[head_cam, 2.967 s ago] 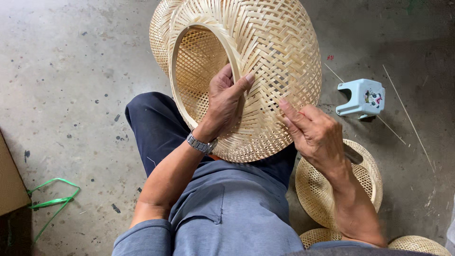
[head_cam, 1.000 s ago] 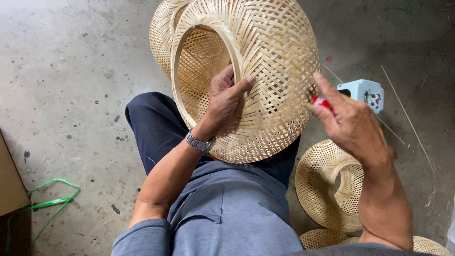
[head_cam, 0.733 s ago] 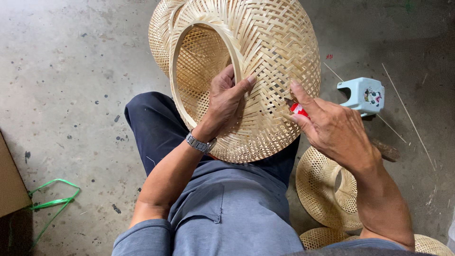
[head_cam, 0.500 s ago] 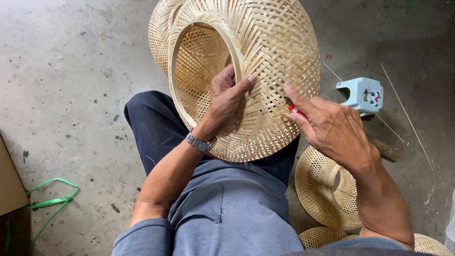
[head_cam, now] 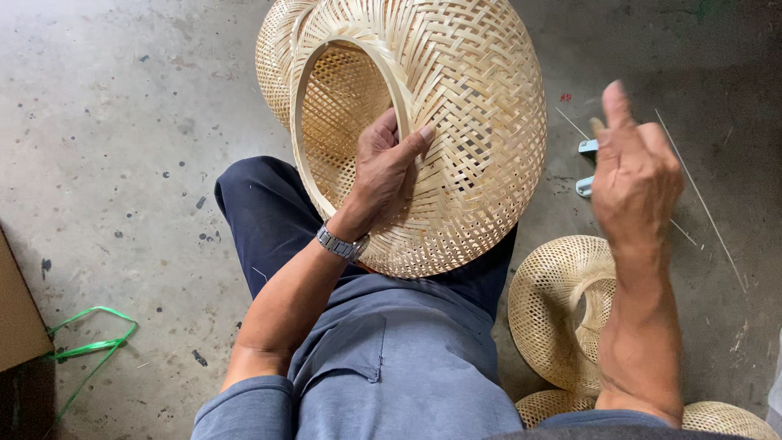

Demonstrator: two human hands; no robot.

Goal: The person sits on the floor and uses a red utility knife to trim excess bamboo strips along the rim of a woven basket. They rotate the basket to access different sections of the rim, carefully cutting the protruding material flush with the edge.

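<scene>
Left hand [head_cam: 383, 175] fingers clamped on woven bamboo hat [head_cam: 456, 122] rim; right hand [head_cam: 635, 175] raised beside it, fingers loosely curled

Open air between the right hand [head_cam: 635, 175] and the woven bamboo hat [head_cam: 423, 130] on the lap: a clear gap over bare concrete floor [head_cam: 122, 147], w/ only thin bamboo strips [head_cam: 700, 200] and a small pale blue stool [head_cam: 586, 167], mostly hidden behind the hand. Left hand [head_cam: 383, 175] blocks the hat's inner rim. Floor to the left wide open; green strap [head_cam: 90, 350] and cardboard box [head_cam: 20, 318] sit at the far edge. Lower right crowded w/ more woven hats [head_cam: 554, 310].
</scene>
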